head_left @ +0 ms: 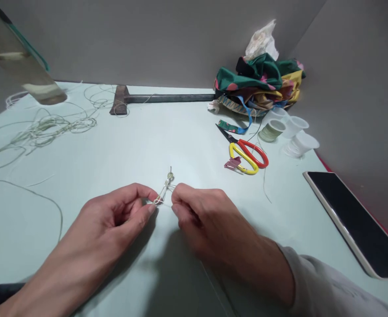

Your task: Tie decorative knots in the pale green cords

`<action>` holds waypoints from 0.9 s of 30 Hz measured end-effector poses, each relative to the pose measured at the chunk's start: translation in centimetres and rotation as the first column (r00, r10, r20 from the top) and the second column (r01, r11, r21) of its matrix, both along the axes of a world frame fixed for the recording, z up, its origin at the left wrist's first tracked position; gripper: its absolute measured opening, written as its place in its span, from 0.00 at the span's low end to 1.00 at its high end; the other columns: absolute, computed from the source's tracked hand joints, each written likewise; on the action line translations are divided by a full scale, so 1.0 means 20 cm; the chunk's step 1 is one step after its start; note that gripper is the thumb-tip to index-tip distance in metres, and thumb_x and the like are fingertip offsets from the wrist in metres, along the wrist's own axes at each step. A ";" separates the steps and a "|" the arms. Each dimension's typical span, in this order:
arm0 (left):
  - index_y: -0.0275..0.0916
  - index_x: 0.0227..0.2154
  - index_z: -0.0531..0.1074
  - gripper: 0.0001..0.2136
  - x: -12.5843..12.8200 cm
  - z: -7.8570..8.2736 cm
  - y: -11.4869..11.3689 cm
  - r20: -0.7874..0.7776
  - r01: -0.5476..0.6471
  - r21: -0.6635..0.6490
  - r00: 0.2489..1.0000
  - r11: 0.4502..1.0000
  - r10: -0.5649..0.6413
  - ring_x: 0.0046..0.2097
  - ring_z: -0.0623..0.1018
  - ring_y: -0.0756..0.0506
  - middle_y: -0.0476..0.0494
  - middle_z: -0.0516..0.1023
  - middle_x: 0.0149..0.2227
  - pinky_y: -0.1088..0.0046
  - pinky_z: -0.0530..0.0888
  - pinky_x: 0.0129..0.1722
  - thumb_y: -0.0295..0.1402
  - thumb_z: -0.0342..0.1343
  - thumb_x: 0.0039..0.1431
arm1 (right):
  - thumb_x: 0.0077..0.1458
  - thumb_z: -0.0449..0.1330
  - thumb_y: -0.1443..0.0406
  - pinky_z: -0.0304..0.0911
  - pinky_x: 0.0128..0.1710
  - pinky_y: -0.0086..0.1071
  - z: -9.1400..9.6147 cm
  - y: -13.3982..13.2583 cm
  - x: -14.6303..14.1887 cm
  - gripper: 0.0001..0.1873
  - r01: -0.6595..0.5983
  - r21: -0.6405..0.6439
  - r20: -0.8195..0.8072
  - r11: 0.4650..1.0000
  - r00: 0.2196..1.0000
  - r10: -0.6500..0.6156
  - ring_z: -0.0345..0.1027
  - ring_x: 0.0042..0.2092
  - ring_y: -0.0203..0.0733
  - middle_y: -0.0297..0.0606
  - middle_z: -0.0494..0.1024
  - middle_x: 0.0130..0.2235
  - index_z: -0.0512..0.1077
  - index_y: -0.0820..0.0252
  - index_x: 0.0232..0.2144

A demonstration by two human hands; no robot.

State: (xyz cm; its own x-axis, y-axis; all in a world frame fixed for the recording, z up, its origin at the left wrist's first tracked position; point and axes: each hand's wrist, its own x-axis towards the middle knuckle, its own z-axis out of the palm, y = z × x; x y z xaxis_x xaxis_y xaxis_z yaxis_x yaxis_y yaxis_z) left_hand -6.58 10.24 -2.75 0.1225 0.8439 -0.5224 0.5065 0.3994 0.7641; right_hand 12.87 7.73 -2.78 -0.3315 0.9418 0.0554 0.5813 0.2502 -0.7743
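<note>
A small knotted piece of thin pale cord (pixel 169 177) stands out between my two hands, above the table's middle. Thumb and forefinger of my left hand (pixel 114 220) pinch the looped lower end of this piece. Close beside it on the right, my right hand (pixel 210 215) has its fingers closed in a pinch on a thin cord strand that runs from the piece. The fingertips hide the exact grip. Fine strands trail over the table below my right hand.
Scissors (pixel 246 154) with red and yellow handles lie at right, near spools of cord (pixel 271 130). A phone-like slab (pixel 355 220) lies farther right. Tangled cord (pixel 45 130) spreads at left. Behind are a dark bar with a block end (pixel 170 98) and a colourful cloth bundle (pixel 263 79).
</note>
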 end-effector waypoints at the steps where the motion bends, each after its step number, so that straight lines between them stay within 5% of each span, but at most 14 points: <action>1: 0.46 0.36 0.78 0.31 -0.01 0.00 0.00 0.010 -0.022 -0.033 1.000 0.999 0.022 0.24 0.59 0.48 0.55 0.60 0.20 0.77 0.59 0.18 0.68 0.63 0.42 | 0.62 0.49 0.71 0.44 0.28 0.35 0.00 0.00 0.01 0.14 0.015 0.008 0.002 1.000 1.000 -0.015 0.46 0.25 0.34 0.26 0.54 0.24 0.51 0.53 0.27; 5: 0.47 0.39 0.78 0.34 -0.03 -0.01 -0.02 0.069 -0.040 -0.096 0.997 0.995 0.047 0.23 0.57 0.50 0.55 0.59 0.21 0.80 0.57 0.17 0.71 0.64 0.42 | 0.58 0.50 0.72 0.41 0.26 0.35 0.01 0.00 0.02 0.10 0.047 0.013 0.040 0.999 0.998 -0.048 0.42 0.23 0.33 0.24 0.52 0.22 0.55 0.55 0.26; 14: 0.47 0.39 0.81 0.27 -0.01 0.01 0.00 -0.007 0.040 0.043 0.999 0.998 -0.040 0.25 0.56 0.49 0.53 0.58 0.23 0.78 0.55 0.18 0.64 0.60 0.50 | 0.59 0.56 0.71 0.41 0.26 0.32 0.02 0.07 0.06 0.08 0.163 0.050 0.125 0.985 0.978 -0.168 0.46 0.21 0.31 0.23 0.57 0.18 0.72 0.58 0.28; 27: 0.41 0.36 0.80 0.24 0.02 0.06 0.00 -0.048 0.057 0.097 0.997 0.994 -0.052 0.25 0.57 0.48 0.52 0.62 0.22 0.75 0.55 0.22 0.57 0.58 0.47 | 0.63 0.59 0.70 0.47 0.30 0.33 0.03 0.12 0.11 0.09 0.225 0.113 0.166 0.968 0.956 -0.242 0.55 0.22 0.32 0.23 0.63 0.18 0.78 0.59 0.32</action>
